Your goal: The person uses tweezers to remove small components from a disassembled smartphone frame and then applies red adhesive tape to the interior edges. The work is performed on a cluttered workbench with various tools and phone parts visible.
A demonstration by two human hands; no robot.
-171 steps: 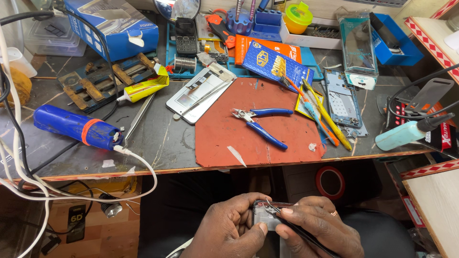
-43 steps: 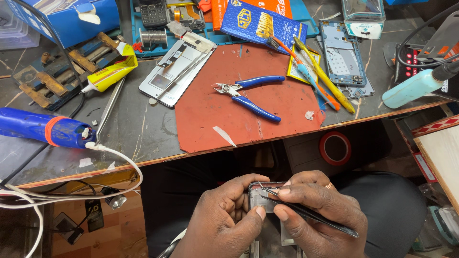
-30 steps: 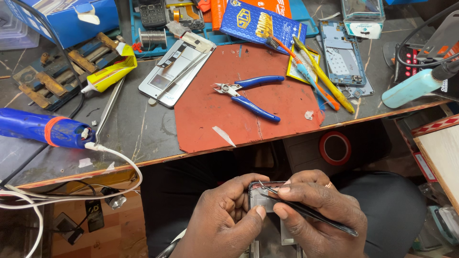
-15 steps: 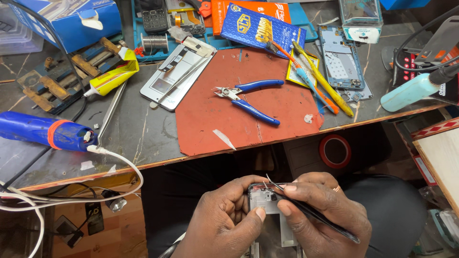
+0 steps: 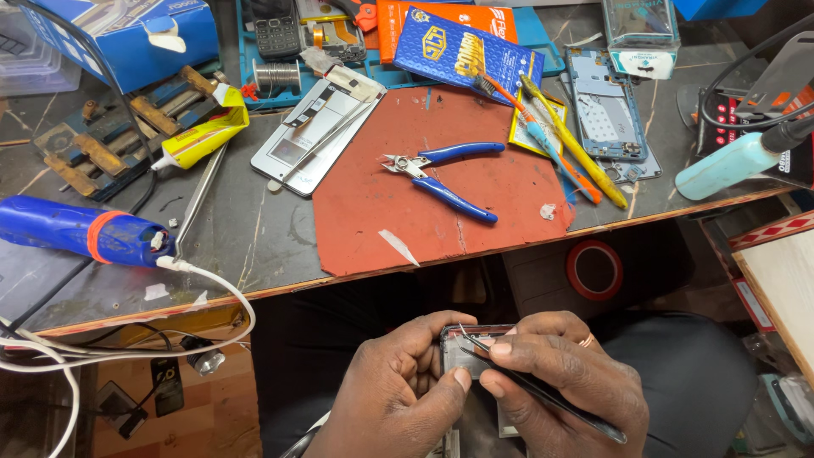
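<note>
Below the workbench edge, over my lap, my left hand [image 5: 398, 386] grips a small dark phone body [image 5: 462, 349] from the left side, thumb on its face. My right hand [image 5: 564, 369] holds thin black tweezers [image 5: 543, 392] in a pinch, their fine tip resting at the phone's upper edge. Most of the phone is hidden behind my fingers.
On the bench lie a red work mat [image 5: 441, 182] with blue-handled cutters [image 5: 441, 174], a silver phone frame [image 5: 318, 136], a yellow glue tube [image 5: 199, 136], a blue cylindrical tool [image 5: 80, 231] with a white cable, brushes, a phone back panel [image 5: 606, 114], a pale blue bottle [image 5: 725, 165] and a tape roll [image 5: 595, 270].
The camera view has tilted slightly, so the bench sits a little lower in frame. My hands keep the same hold, with only tiny shifts of the tweezers at the phone's edge.
</note>
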